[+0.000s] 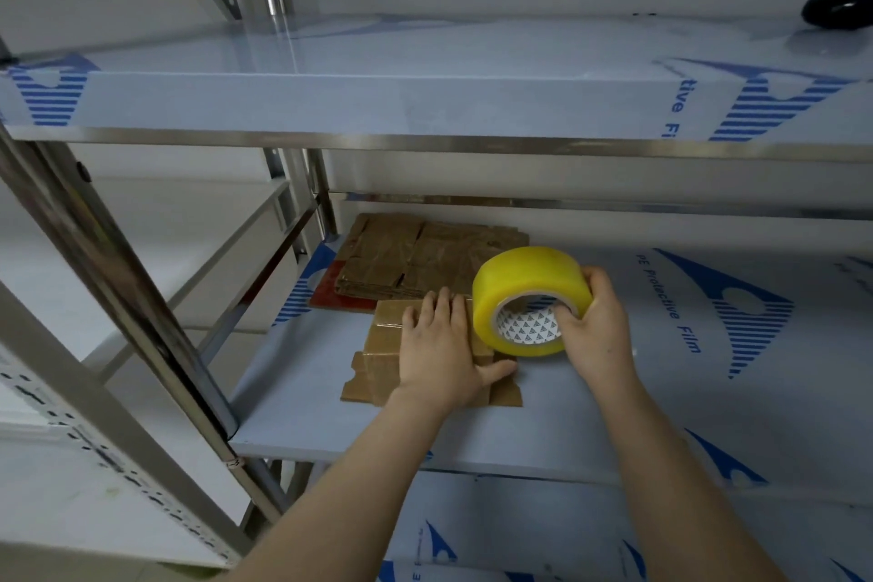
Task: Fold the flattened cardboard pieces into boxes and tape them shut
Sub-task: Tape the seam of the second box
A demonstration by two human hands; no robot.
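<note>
Gripping glossy, round yellow tape roll (517, 288)

Hands, tape roll (529, 298) and cardboard box (382, 345) on a film-covered shelf (614, 416).
On my feed, the left hand (441, 345) presses flat on the small brown box. The right hand (595, 321) grips the yellow roll at the box's right edge, fingers hooked in its core. Flattened cardboard (415, 260) lies stacked just behind.

Probably a storeroom: steel shelving (425, 147) still wrapped in protective film (680, 298)
</note>
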